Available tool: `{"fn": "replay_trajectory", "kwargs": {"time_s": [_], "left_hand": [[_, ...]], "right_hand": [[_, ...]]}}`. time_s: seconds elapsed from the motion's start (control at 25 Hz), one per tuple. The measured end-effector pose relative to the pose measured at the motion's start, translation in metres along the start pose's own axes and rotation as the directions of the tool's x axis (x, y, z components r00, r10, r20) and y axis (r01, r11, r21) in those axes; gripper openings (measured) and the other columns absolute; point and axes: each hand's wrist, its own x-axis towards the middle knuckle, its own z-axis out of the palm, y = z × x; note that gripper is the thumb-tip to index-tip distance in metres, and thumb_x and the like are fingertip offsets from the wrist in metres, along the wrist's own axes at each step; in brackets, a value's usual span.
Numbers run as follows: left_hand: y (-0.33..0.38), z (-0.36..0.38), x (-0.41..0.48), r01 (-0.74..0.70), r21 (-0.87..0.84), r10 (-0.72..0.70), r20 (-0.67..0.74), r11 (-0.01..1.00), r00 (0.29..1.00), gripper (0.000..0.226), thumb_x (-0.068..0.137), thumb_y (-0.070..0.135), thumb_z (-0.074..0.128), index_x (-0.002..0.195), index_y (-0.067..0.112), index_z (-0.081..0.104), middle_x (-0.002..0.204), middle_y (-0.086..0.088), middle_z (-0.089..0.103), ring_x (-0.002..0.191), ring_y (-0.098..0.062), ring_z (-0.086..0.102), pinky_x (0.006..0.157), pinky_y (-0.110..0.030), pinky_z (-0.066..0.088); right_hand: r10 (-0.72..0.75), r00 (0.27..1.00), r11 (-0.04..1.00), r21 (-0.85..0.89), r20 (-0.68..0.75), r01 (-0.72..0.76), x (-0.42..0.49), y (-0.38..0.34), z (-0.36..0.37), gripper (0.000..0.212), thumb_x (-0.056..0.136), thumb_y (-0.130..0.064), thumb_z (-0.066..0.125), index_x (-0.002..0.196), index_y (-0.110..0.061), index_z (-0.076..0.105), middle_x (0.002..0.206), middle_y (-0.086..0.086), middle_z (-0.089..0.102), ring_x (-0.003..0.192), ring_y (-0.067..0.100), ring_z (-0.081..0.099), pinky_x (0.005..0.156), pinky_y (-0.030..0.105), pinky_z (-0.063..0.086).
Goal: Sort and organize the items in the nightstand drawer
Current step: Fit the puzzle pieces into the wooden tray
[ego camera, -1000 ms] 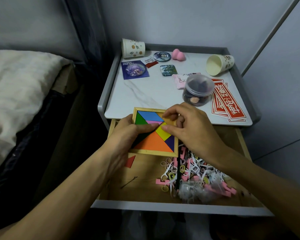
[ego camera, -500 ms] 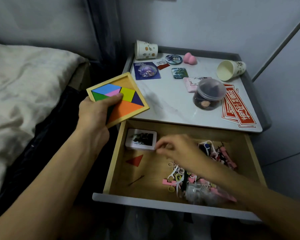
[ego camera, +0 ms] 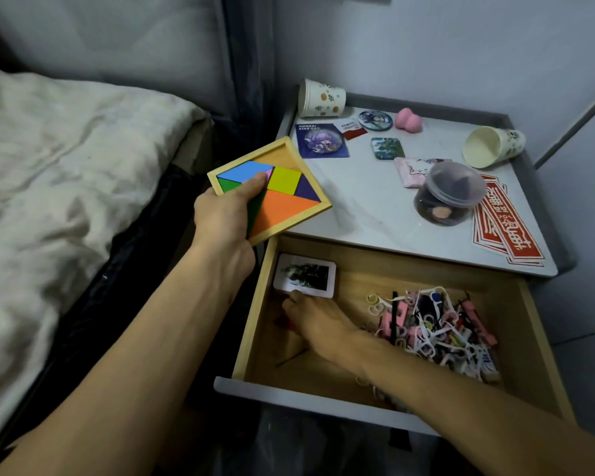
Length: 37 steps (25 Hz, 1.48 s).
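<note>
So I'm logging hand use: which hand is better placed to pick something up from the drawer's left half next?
Right. The right hand is down in the drawer, next to the white-framed card. The left hand grips the puzzle tray above the nightstand's corner.

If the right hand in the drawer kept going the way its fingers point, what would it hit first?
Probably the white-framed picture card. The right hand points toward the back-left corner of the drawer, and a fingertip looks to be at the card's near edge, though depth is unclear.
</note>
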Motion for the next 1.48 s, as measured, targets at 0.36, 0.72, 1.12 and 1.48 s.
{"fn": "replay_trajectory", "kwargs": {"time_s": [0.36, 0.72, 1.12, 1.48], "left_hand": [[-0.012, 0.005, -0.007, 0.007, 0.093, -0.011, 0.045, 0.996, 0.999, 0.036, 0.077, 0.021, 0.082, 0.108, 0.016, 0.063, 0.094, -0.004, 0.074, 0.077, -0.017, 0.072, 0.071, -0.036, 0.062], [-0.046, 0.015, -0.028, 0.017, 0.246, -0.069, 0.208, 0.969, 0.976, 0.034, 0.081, 0.025, 0.077, 0.111, 0.015, 0.066, 0.094, -0.004, 0.075, 0.071, -0.013, 0.073, 0.056, -0.025, 0.056], [-0.072, 0.026, -0.040, -0.046, 0.344, -0.074, 0.327, 0.938, 0.942, 0.034, 0.082, 0.017, 0.076, 0.113, 0.008, 0.066, 0.096, -0.009, 0.076, 0.084, -0.027, 0.073, 0.077, -0.038, 0.059], [-0.081, 0.030, -0.041, -0.079, 0.433, -0.117, 0.408, 0.898, 0.905, 0.036, 0.080, 0.019, 0.077, 0.114, 0.013, 0.066, 0.095, -0.004, 0.076, 0.085, -0.024, 0.073, 0.077, -0.035, 0.059]], "right_hand": [[0.192, 0.981, 0.936, 0.306, -0.039, -0.171, -0.038, 0.018, -0.047, 0.023, 0.090, -0.014, 0.065, 0.113, -0.017, 0.067, 0.101, 0.005, 0.067, 0.090, 0.016, 0.065, 0.077, 0.029, 0.053], [0.477, 0.879, 0.089, 0.996, -0.016, -0.030, -0.109, 0.058, -0.120, 0.031, 0.095, 0.006, 0.039, 0.101, 0.001, 0.068, 0.079, 0.007, 0.061, 0.043, 0.010, 0.031, 0.041, 0.018, 0.018], [0.481, 0.873, -0.142, 0.990, 0.078, -0.010, -0.098, 0.082, -0.141, 0.032, 0.100, -0.012, 0.043, 0.120, 0.008, 0.059, 0.077, 0.003, 0.047, 0.052, 0.008, 0.026, 0.049, 0.023, 0.013], [0.595, 0.801, 0.135, 0.991, -0.074, -0.009, -0.102, 0.090, -0.136, 0.043, 0.087, 0.015, 0.042, 0.100, -0.008, 0.075, 0.082, 0.007, 0.062, 0.059, 0.011, 0.041, 0.047, 0.018, 0.029]]}}
